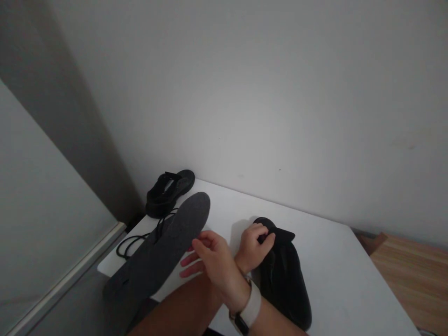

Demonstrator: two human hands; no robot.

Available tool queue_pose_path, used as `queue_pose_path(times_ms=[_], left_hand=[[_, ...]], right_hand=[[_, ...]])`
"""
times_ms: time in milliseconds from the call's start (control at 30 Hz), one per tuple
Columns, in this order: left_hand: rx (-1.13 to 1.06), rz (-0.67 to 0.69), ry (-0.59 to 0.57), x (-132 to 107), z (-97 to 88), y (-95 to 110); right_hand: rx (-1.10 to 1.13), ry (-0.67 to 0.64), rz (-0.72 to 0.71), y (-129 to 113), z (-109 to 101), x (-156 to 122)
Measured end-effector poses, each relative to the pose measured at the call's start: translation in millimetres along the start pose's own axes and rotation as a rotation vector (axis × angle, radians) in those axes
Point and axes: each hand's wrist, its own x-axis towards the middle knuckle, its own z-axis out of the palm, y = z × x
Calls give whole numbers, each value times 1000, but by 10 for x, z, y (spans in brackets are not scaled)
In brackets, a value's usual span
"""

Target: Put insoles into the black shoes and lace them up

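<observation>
My forearms cross, the right one lying over the left. My right hand [213, 256], with a watch [241, 322] on a pale strap at its wrist, pinches the edge of a dark grey insole [164, 247] between thumb and forefinger; its other fingers are spread. The insole slants up toward the back. My left hand [254, 245] is closed at the tongue and opening of a black shoe [287, 284], which lies on the white table [336, 275]. Its fingertips are partly hidden by the shoe.
A second black shoe [170, 191] stands at the table's back left corner. Black laces [131, 245] lie by the left edge, partly behind the insole. A pale wall [262, 116] rises behind the table. Wood-look boards [413, 275] are to the right.
</observation>
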Motion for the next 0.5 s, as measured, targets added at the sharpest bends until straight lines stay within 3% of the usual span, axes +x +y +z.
queue_pose_path(times_ms=[133, 200, 267, 400, 433, 500], left_hand=[[-21, 40, 20, 15, -19, 42], [-45, 43, 27, 16, -17, 61], [-73, 35, 40, 19, -12, 65], [-146, -8, 79, 37, 3, 18], [-166, -22, 87, 41, 7, 1], [-202, -52, 103, 44, 13, -25]], right_hand=[[-98, -64, 65, 21, -62, -229], [-419, -109, -75, -136, -167, -508], [-759, -171, -340, -350, -350, -797], [-1379, -31, -779, -676, -1017, -1225], [-1528, 15, -839, -706, -1224, -1297], [-1790, -26, -853, -703, -1617, -1406]])
